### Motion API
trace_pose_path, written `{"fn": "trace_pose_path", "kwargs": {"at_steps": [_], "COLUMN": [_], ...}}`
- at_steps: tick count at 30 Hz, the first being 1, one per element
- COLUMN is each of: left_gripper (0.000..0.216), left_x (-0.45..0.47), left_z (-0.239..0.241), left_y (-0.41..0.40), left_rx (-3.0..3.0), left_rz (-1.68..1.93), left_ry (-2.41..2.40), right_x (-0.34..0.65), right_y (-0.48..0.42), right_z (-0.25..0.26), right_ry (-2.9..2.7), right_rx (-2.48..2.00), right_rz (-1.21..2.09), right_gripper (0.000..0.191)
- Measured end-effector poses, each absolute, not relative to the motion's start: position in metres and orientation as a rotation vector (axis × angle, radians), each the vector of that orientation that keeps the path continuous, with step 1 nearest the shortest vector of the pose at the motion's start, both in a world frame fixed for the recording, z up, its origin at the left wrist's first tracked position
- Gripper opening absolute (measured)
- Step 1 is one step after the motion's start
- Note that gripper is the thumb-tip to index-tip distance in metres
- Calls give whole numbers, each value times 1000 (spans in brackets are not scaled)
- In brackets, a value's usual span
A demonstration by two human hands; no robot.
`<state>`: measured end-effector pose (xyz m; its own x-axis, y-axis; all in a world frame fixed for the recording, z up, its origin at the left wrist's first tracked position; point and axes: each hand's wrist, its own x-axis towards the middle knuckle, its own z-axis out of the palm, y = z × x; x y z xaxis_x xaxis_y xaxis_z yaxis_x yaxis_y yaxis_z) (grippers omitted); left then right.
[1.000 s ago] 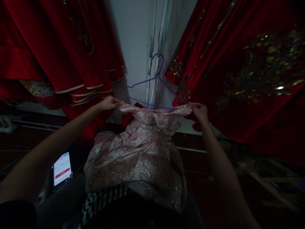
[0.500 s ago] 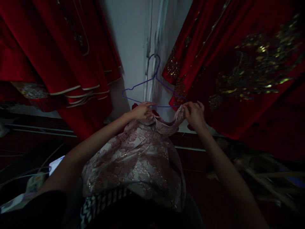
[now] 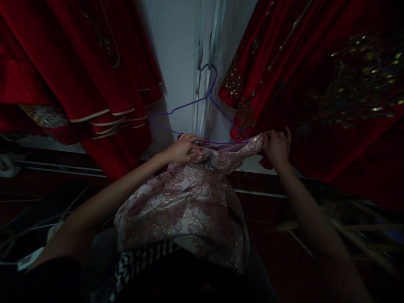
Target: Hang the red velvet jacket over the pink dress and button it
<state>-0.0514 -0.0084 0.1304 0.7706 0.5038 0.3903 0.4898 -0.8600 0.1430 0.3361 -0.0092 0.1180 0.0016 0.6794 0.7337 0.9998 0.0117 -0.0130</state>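
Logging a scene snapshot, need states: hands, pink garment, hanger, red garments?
Left hand: at the pink garment's top edge, fingers bent, grip unclear.
Right hand: pinching the top edge's right end.
Pink garment: top edge raised and stretched out to the right, body draped in folds.
Hanger: hook up, lower bar beside the top edge; whether inside the garment, unclear.
Red garments: hanging, on both sides.
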Motion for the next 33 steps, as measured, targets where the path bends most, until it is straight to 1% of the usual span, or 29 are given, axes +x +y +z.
{"fn": "trace_pose_path", "kwargs": {"at_steps": [5, 11, 15, 19, 21, 24, 27, 29, 33], "left_gripper": [26, 29, 33, 40, 44, 46, 40, 35, 31], "left_x": [-49, -35, -21, -23, -36, -70, -107, -125, -143], "left_z": [127, 118, 115, 114, 111, 100, 80, 65, 40], "left_y": [-6, 5, 8, 17, 30, 52, 65, 66, 63], "left_rx": [2918, 2774, 2616, 2481, 2406, 2210, 1901, 1779, 1689], "left_rz": [668, 742, 839, 961, 1123, 1524, 1861, 1933, 1797], "left_ry": [812, 733, 608, 599, 705, 1099, 1473, 1602, 1582], "right_x": [323, 272, 246, 240, 244, 250, 252, 251, 250], "right_y": [-15, -16, 3, 17, 20, 21, 22, 23, 23], "right_z": [127, 153, 163, 161, 159, 159, 161, 161, 162], "right_ry": [-1677, -1680, -1695, -1729, -1702, -1677, -1684, -1679, -1674], "right_rx": [-1643, -1435, -1338, -1313, -1318, -1334, -1377, -1397, -1396], "right_rz": [-688, -652, -479, -298, -307, -323, -310, -300, -287], "right_gripper": [31, 34, 34, 37, 41, 46, 46, 45, 44]}}
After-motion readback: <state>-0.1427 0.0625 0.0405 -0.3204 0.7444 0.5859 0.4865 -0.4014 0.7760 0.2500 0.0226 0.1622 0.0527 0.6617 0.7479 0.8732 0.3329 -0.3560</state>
